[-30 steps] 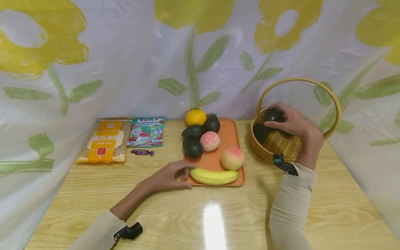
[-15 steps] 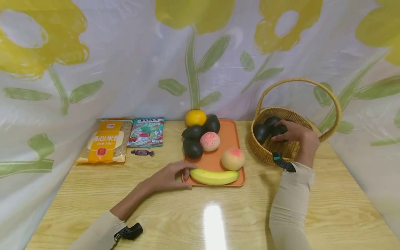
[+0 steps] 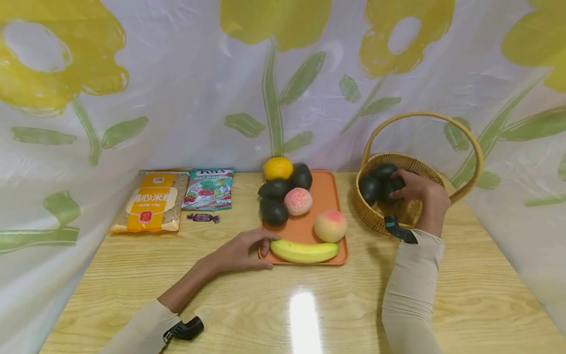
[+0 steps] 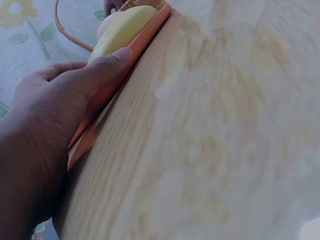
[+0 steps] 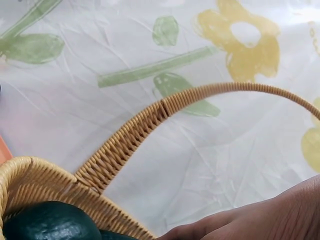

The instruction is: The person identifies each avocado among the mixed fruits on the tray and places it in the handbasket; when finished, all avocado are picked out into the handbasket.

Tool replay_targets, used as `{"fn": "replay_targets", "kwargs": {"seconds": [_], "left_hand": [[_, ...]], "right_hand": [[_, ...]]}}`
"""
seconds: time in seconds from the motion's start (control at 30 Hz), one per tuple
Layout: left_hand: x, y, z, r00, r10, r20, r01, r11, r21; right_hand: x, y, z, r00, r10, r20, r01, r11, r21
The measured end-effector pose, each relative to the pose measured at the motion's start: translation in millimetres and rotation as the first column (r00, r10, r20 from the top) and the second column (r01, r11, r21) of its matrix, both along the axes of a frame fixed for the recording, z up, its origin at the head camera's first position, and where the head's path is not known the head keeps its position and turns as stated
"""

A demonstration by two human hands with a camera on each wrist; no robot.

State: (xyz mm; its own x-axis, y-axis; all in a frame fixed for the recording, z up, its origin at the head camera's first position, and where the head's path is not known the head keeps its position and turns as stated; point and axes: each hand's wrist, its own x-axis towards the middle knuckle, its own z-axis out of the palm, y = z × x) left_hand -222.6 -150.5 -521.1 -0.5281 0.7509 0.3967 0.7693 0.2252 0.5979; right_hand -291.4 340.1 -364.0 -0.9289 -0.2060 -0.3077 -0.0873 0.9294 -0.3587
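My left hand (image 3: 240,251) holds the near left corner of the orange tray (image 3: 325,189), its thumb along the front rim in the left wrist view. Beside its fingertips a banana (image 3: 304,251) lies along the tray's front. Inside the wicker basket (image 3: 367,214), my right hand (image 3: 417,189) has its thumb and fingers round an avocado (image 3: 391,188); its fingertips are partly hidden. Two more dark avocados lie against that one, one at the left (image 3: 369,189) and one behind (image 3: 383,170). The right wrist view shows an avocado (image 5: 52,222) under the basket rim.
The tray also bears a yellow lemon-like fruit (image 3: 278,168), several avocados (image 3: 273,211), a speckled pink peach (image 3: 298,201) and a larger peach (image 3: 330,225). Left of it lie an orange snack bag (image 3: 150,201), a candy bag (image 3: 209,189) and a wrapped candy (image 3: 203,218). The basket handle (image 3: 477,152) arches high.
My right hand has lowered the avocado into the basket, down and slightly right, beside the other two. Over the last half second it has barely shifted. The left hand stays on the tray.
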Motion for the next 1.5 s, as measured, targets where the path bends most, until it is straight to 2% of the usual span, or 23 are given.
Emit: {"fn": "replay_targets", "kwargs": {"seconds": [0.27,0.53,0.83,0.97,1.13,1.5], "left_hand": [[-1.4,0.3,1.0,1.000,-0.005,-0.016,0.005,1.000,0.010],[0.9,0.7,-0.6,1.000,-0.006,0.003,0.006,1.000,0.008],[1.0,-0.9,3.5,0.999,0.016,0.034,-0.015,1.000,-0.012],[1.4,0.0,1.8,0.999,0.010,0.033,-0.010,1.000,-0.007],[2.1,-0.1,3.2,1.000,0.011,0.024,-0.011,1.000,-0.004],[2.5,-0.9,3.3,1.000,0.027,0.014,-0.027,0.999,-0.018]], "right_hand": [[1.9,-6.8,7.4,0.999,-0.033,-0.002,0.033,0.999,0.021],[6.5,-19.9,18.1,0.998,0.000,-0.065,0.000,1.000,0.005],[8.1,-47.5,33.5,0.982,0.103,-0.157,-0.105,0.995,-0.001],[11.6,-60.5,40.3,0.978,0.141,-0.151,-0.145,0.989,-0.015],[12.2,-76.9,45.6,0.959,0.219,-0.181,-0.223,0.975,-0.004],[12.0,-114.1,47.0,0.948,0.280,-0.149,-0.288,0.957,-0.032]]}}
